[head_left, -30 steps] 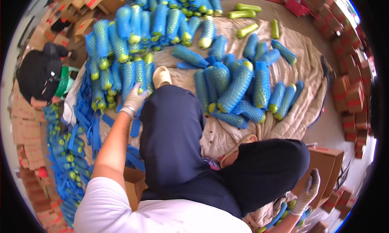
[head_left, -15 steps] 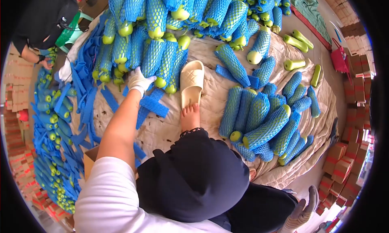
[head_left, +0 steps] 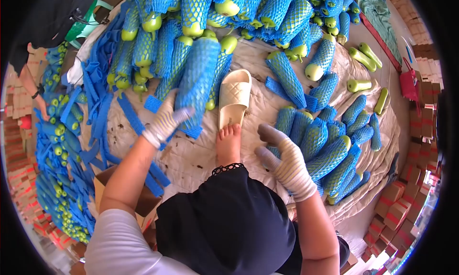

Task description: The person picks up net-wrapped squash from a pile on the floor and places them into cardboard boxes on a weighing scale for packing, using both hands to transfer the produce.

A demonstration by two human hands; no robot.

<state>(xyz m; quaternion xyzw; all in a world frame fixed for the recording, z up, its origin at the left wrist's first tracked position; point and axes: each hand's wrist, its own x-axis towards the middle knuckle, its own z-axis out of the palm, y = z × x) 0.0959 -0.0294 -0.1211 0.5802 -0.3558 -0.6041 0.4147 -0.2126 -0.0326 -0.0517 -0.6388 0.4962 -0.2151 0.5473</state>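
My left hand (head_left: 167, 119), in a striped glove, grips the lower end of a green gourd in blue foam netting (head_left: 198, 76), which is raised and slightly blurred. My right hand (head_left: 283, 160), gloved with grey fingertips, is held up beside the netted gourds on the right (head_left: 327, 158), its fingers apart and nothing between them. Beyond my left hand lies a large heap of netted gourds (head_left: 193, 14). Blue net strips (head_left: 130, 113) lie on the cloth beside it. My sandalled foot (head_left: 229, 141) rests between my hands.
Bare green gourds (head_left: 362, 60) lie at the upper right of the beige cloth (head_left: 191, 160). An open cardboard box (head_left: 107, 181) stands by my left arm. At the left, another person's arm (head_left: 29, 81) reaches toward more gourds (head_left: 60, 150). Cartons (head_left: 397, 213) line the right side.
My left hand has lifted a netted gourd away from the heap. My right hand has come up and inward from the lower right. The other person's arm has moved lower.
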